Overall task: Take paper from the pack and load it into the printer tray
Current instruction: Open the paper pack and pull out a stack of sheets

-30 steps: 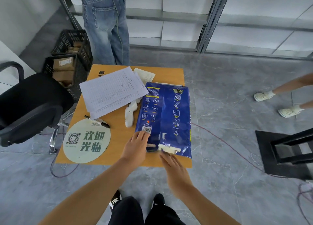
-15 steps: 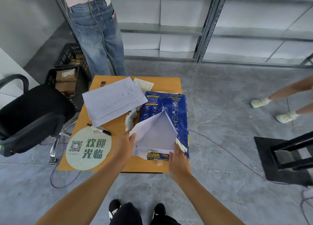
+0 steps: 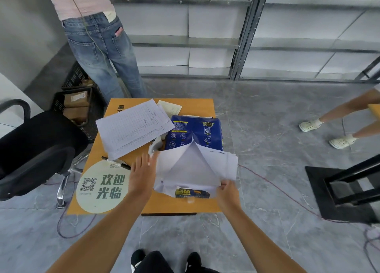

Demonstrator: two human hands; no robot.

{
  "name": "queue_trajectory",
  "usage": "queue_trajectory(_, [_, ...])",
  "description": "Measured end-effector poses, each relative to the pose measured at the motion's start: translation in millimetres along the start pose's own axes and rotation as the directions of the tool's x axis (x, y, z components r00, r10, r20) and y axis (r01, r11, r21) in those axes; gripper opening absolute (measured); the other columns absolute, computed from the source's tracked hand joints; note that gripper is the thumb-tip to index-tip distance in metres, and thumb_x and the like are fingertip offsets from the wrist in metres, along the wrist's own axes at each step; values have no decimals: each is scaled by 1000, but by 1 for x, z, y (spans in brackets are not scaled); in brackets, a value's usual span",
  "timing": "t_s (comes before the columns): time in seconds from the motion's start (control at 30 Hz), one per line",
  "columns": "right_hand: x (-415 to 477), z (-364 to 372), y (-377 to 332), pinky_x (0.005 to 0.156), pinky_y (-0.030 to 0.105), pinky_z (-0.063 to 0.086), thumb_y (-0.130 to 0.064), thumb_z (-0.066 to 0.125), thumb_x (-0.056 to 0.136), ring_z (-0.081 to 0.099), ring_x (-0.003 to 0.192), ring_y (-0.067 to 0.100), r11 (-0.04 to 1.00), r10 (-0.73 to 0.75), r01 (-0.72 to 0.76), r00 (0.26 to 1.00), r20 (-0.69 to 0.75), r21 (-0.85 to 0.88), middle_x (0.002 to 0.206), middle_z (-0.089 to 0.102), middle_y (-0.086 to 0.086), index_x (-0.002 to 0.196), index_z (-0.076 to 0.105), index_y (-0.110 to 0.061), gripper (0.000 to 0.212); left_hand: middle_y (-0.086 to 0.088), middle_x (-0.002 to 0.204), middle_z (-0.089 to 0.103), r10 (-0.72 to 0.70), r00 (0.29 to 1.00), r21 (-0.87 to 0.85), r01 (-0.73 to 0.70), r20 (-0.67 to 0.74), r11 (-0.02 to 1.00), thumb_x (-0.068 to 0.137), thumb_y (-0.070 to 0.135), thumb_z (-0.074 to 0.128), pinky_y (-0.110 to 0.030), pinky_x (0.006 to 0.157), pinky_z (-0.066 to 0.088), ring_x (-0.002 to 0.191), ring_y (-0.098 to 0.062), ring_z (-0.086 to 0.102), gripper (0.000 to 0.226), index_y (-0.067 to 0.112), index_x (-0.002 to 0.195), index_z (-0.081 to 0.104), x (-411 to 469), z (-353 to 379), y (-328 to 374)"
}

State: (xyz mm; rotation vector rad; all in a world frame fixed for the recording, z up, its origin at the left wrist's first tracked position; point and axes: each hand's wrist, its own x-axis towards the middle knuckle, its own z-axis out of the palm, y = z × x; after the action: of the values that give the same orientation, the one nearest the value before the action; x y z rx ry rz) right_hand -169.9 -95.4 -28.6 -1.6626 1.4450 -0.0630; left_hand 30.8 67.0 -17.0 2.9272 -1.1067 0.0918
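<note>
A blue paper pack lies on the small orange table, its near end opened. White wrapper flaps and white sheets are folded up and spread over that end. My left hand rests with fingers apart against the left flap of the pack. My right hand pinches the lower right corner of the raised white sheets. No printer or tray is in view.
Lined papers, a pen, a white handheld device and a round QR sign lie left of the pack. A black chair and crates stand left. A person in jeans stands behind; another's legs right.
The pack's near end went from closed to torn open, and the white flaps and sheets have been pulled up and spread wider. The view has tilted upward.
</note>
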Motion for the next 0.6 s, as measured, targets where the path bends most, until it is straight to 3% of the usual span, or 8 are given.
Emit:
queue_trajectory(0.07, [4,-7,1,50,24,36,0,42,84,53,70,20,996,29,-29,1000,2,81,92,63,9,95,62,-6,23,-5,105,53,80,996,-82,-77,44,994,64,-6,72,-37,83,47,94,-25,49,70,23,124,52,-5,4,4])
queue_trajectory(0.17, [7,-10,1,72,27,44,-5,42,91,55,89,20,988,53,-53,999,4,148,103,62,4,110,66,-13,31,5,111,58,257,946,-207,-215,199,954,82,6,61,-34,101,39,116,-20,45,31,25,106,65,-18,16,5])
queue_trajectory(0.23, [8,-10,3,75,26,43,-6,43,93,55,90,18,982,59,-56,998,-10,182,102,62,3,104,68,-14,28,6,106,63,241,935,-233,-182,259,955,89,16,57,-31,102,38,115,-18,49,18,23,97,70,-27,25,0])
queue_trajectory(0.37, [5,-10,2,56,21,42,2,38,90,60,86,20,981,55,-44,997,-53,190,97,69,5,98,74,-7,37,-1,98,68,-1,970,-340,86,245,936,90,13,53,-34,91,45,106,-24,55,23,16,100,74,-38,32,2])
queue_trajectory(0.43, [4,-9,0,59,27,50,2,39,89,65,84,23,978,48,-28,995,-91,208,93,72,6,89,74,-9,37,-8,93,68,-125,958,-393,221,257,893,92,14,50,-36,83,47,100,-28,56,24,9,93,74,-38,24,13])
queue_trajectory(0.5, [5,-9,-1,67,36,57,0,40,88,68,84,26,974,49,-21,992,-119,226,89,74,6,81,73,-13,37,-16,89,66,-274,885,-468,436,375,769,94,15,47,-39,75,46,96,-33,54,29,3,84,71,-34,15,26])
queue_trajectory(0.6, [6,-12,-2,61,33,55,-1,43,89,71,81,28,944,110,-73,989,-99,322,88,74,8,86,73,-11,32,-14,78,59,-398,690,-504,718,604,479,86,13,46,-40,74,44,92,-37,54,19,5,74,58,-19,12,38])
